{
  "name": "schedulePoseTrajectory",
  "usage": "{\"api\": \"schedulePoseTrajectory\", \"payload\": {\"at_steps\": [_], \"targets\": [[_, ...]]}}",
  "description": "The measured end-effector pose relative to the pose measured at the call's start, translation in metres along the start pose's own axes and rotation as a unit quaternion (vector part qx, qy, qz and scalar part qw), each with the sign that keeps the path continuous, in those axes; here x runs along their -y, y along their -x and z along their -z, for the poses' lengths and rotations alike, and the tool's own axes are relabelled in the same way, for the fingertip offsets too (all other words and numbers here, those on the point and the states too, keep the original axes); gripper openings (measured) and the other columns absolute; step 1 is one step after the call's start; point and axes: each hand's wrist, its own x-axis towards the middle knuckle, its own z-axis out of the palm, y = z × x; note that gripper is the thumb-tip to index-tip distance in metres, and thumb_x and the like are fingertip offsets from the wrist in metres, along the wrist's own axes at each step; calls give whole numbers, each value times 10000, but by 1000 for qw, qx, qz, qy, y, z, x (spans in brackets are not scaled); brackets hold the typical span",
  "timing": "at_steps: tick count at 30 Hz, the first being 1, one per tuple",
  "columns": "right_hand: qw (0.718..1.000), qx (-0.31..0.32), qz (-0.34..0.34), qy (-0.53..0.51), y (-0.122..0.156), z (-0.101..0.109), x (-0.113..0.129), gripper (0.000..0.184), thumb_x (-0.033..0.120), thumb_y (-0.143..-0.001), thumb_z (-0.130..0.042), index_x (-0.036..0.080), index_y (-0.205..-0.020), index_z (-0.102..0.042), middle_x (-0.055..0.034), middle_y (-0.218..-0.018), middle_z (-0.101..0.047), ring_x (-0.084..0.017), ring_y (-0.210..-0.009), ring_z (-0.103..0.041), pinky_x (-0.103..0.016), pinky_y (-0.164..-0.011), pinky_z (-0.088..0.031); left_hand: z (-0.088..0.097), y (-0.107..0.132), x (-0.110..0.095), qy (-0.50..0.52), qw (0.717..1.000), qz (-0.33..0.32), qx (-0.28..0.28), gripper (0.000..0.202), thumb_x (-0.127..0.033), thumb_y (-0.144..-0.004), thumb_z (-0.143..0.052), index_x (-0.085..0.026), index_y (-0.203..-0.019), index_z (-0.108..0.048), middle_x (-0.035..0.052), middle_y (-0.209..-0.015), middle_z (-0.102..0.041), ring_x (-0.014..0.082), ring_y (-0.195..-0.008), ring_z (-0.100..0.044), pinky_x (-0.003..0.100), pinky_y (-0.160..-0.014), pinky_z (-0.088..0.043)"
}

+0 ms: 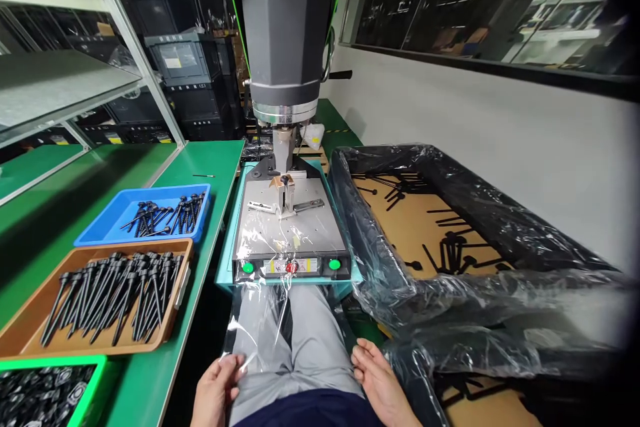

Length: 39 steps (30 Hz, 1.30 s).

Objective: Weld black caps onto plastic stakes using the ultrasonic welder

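A clear plastic sheet [267, 333] hangs from the front of the machine's base across the lap. My left hand [219, 387] is closed, pinching the sheet's left edge between thumb and fingers. At the sheet's right edge, my right hand [379, 380] has its fingers curled together on the film. Ahead stands a bench press-like machine with a dark grey head [285, 20]. Below its tool [283, 147], a small black-headed part [285, 180] sits upright in a metal fixture [286, 200]. The base plate [310, 230] carries two green buttons [335, 265] and a red one [291, 267] at the front.
On the left green table [145, 380] stand a blue tray [120, 197] and a brown tray [95, 349] of black stemmed parts, plus a green bin [100, 380] of small black pieces. At right, a plastic-lined box [400, 233] holds more stemmed parts. Another lined box [480, 407] is nearer.
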Motion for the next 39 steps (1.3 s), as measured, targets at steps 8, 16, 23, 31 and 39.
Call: {"api": "schedulePoseTrajectory", "payload": {"at_steps": [8,16,23,31,39], "targets": [[986,-47,26,161,-7,9,-2,507,490,-543,-857,190,-904,-663,22,-676,-592,-136,-608,-537,-200,-440,-337,5,-7,-4,-182,980,-77,7,627,-695,-483,-789,-128,-739,-712,66,-668,-663,163,-575,-583,241,-501,-415],[929,-150,115,319,-30,10,17,655,685,-512,-724,183,-924,-636,-140,-945,-718,-318,-942,-660,-377,-736,-538,28,-20,-27,-362,915,-178,-30,690,-593,-625,-678,-99,-1106,-655,201,-1171,-669,342,-1061,-653,432,-905,-511],[907,-43,214,361,-35,-55,45,598,670,-658,-649,184,-1006,-650,-130,-951,-726,-289,-921,-676,-373,-803,-539,-18,-6,-80,-359,865,-350,32,404,-459,-831,-585,-182,-1110,-678,111,-1165,-683,277,-1070,-650,400,-912,-530],[925,60,210,310,-23,-119,45,579,690,-697,-641,185,-980,-665,-98,-841,-716,-244,-720,-693,-329,-649,-564,-184,-23,-204,-294,749,-570,166,190,-331,-879,-580,-201,-945,-703,80,-1062,-709,223,-1008,-652,384,-926,-504],[945,53,175,270,-19,-93,14,602,737,-633,-692,213,-930,-694,-78,-758,-709,-244,-627,-671,-305,-540,-545,-312,-61,-282,-306,738,-596,83,253,-262,-763,-697,-144,-988,-688,125,-1072,-677,266,-1066,-586,369,-933,-433]]}}
